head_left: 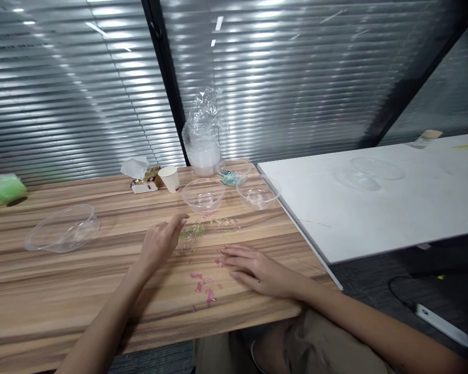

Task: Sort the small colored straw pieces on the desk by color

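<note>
My left hand (161,239) is just left of a patch of thin green shreds (193,231), with a finger stretched out towards the bowls and nothing visible in it. Its other fingers are partly hidden. Palm down on the wood-grain table, my right hand (257,270) has its fingers spread, the tips beside small pink pieces (219,263). More pink flakes (210,296) lie scattered between my hands, nearer the front edge. Beyond the shreds stand a clear plastic bowl (203,196) and a second clear bowl (258,193), with some yellowish and pink bits (226,222) in front of them.
Behind is a bowl with blue pieces (231,177), beside a plastic-wrapped stack (204,156). A paper cup (170,179) and tissue box (146,181) stand left of these. Another clear container (68,231) is farther left. A white table (374,218) adjoins on the right.
</note>
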The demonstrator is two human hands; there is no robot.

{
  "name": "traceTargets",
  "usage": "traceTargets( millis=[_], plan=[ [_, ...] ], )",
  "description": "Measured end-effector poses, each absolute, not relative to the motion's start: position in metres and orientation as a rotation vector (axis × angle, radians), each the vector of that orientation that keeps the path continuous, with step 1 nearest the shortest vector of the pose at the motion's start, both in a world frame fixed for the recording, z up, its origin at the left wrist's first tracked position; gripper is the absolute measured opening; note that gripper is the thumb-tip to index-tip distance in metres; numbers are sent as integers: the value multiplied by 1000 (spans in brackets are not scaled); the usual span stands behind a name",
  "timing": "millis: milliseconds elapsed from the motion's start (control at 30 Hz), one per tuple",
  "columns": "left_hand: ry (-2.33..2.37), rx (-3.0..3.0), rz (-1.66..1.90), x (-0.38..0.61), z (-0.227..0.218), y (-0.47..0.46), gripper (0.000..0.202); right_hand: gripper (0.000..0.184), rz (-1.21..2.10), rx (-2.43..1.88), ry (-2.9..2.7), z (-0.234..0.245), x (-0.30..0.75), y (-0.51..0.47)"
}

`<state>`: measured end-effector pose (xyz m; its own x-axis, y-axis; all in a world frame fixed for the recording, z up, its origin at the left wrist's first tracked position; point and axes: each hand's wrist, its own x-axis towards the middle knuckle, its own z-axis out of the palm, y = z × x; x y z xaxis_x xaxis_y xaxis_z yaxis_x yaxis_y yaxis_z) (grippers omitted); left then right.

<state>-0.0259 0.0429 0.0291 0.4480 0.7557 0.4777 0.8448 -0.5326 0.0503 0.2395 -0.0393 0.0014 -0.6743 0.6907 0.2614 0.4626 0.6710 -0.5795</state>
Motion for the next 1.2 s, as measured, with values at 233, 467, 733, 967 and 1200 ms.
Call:
traceTargets(
  millis=[233,467,733,967,1200],
  plan=[
    [-1447,-2452,-932,-30,29,43,41,37,670,-890,-2413,3,239,-40],
    [-1748,-2634,-990,-18,24,40,36,36,684,-888,-2377,2,240,-40],
    [-1961,-2650,-1410,-15,31,37,33,31,496,-900,-2266,-4,245,-37],
    [-1962,-3099,-1344,-17,37,41,31,32,306,-870,-2049,-6,252,-33],
    [-1997,-3335,-868,-18,37,39,31,32,58,-932,-1816,8,256,-31]
  ],
)
